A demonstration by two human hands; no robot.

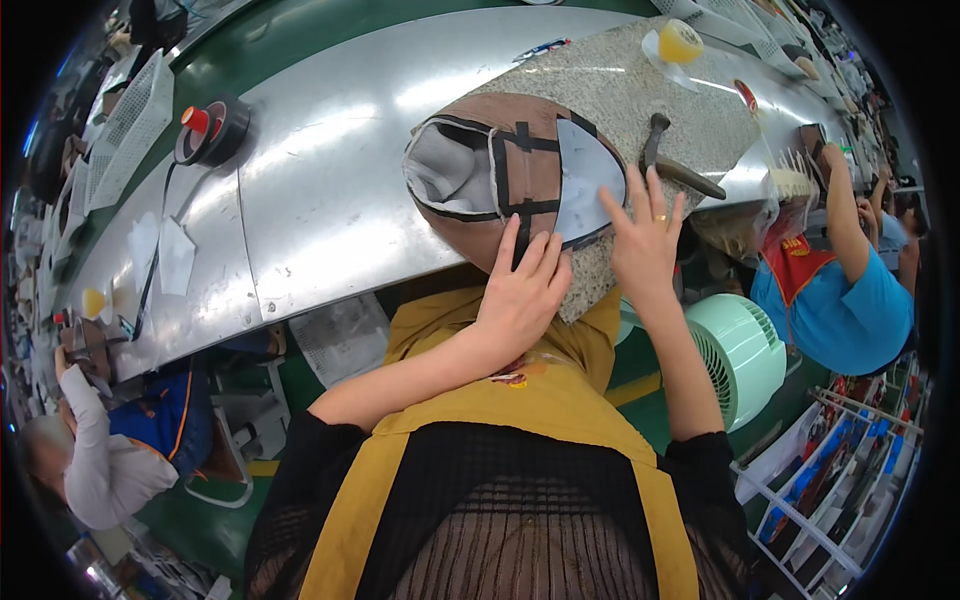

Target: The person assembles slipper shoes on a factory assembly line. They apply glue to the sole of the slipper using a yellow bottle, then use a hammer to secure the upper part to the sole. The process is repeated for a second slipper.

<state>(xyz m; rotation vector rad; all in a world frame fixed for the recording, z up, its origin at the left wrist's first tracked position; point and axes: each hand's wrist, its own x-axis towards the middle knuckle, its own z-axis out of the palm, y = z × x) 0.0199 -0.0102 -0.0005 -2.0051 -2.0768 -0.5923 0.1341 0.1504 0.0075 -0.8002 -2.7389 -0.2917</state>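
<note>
A brown shoe upper (478, 225) with black strips, grey lining and a pale blue-grey toe piece (590, 180) lies on a speckled stone slab (600, 85) and the metal bench, its toe to the right. My left hand (525, 288) rests on its near side, fingers stretched out over the brown edge and a black strip. At the toe end, my right hand (645, 235) has its fingers spread, the index fingertip at the pale toe piece. Just beyond that hand lies a hammer (672, 168) with a dark head and handle. Neither hand grips anything.
A yellow roll or pot (678, 42) stands at the slab's far end. On the left of the metal bench (330, 150) are a black round holder with a red cap (205, 128) and white sheets (176, 255). A green fan (735, 355) and co-workers flank me.
</note>
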